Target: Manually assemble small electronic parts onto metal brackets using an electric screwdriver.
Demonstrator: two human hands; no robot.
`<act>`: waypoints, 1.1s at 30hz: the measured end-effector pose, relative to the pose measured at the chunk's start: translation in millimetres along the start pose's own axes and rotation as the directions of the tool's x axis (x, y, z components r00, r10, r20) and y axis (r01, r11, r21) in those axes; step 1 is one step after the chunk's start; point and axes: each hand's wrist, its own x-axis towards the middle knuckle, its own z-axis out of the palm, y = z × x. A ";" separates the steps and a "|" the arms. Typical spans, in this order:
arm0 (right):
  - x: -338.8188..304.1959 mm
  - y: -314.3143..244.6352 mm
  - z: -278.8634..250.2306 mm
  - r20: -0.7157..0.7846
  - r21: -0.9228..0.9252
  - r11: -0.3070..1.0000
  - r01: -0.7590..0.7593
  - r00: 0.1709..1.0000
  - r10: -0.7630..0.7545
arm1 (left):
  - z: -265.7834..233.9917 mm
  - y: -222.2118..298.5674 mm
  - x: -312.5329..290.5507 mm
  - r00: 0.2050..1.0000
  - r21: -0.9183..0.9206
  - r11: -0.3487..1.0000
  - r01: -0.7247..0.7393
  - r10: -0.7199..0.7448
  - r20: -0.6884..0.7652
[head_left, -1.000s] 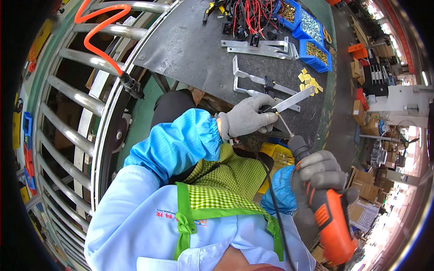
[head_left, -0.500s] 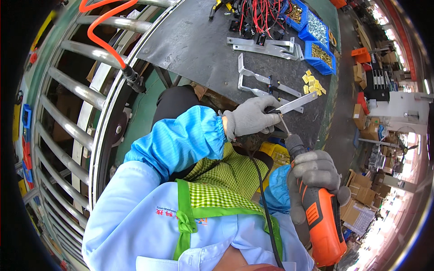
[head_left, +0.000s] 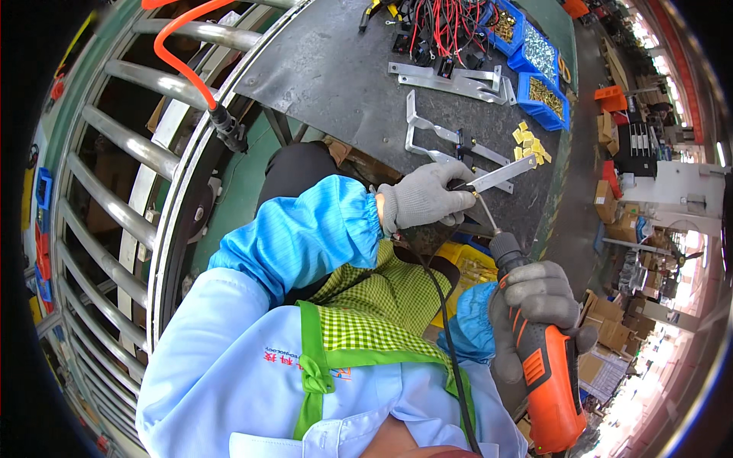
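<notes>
Gripped in my gloved right hand (head_left: pixel 538 301) is an orange and black corded power screwdriver (head_left: pixel 551 382). Its long bit reaches up to a small screw or fitting at the near end of a flat metal bracket (head_left: pixel 504 174). My gloved left hand (head_left: pixel 427 197) pinches that end of the bracket, where a small black part shows between the fingers. The bit's exact contact is too small to make out. Just beyond lie bent metal brackets (head_left: pixel 439 130) with black parts attached. Yellow pieces (head_left: pixel 531 143) lie in a loose heap beside the bracket's far end.
Blue bins (head_left: pixel 544 101) of brass and silver hardware line the dark worktable's (head_left: pixel 321 84) right side. Red and black wires (head_left: pixel 443 30) are piled at the back, near more brackets (head_left: pixel 450 80). A metal roller rack (head_left: pixel 130 145) and an orange air hose (head_left: pixel 187 72) occupy the left.
The screwdriver's body and my right hand have shifted slightly downward, while the bit tip stays at the bracket. My left hand keeps its hold.
</notes>
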 end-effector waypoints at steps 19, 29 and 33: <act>1.5 21.3 -0.2 -0.169 0.056 0.998 0.002 0.986 0.008 | 8.0 -12.3 1.9 0.972 0.189 0.963 -0.191 0.213 -0.100; -2.3 22.7 -2.5 -0.142 -0.004 1.000 -0.002 0.990 0.001 | 14.1 -14.1 -1.4 0.983 0.212 0.967 -0.145 0.165 -0.079; -2.4 16.8 -2.3 -0.147 -0.017 0.997 -0.070 0.987 0.066 | 20.3 -19.3 6.0 0.995 0.156 0.985 -0.080 0.087 -0.042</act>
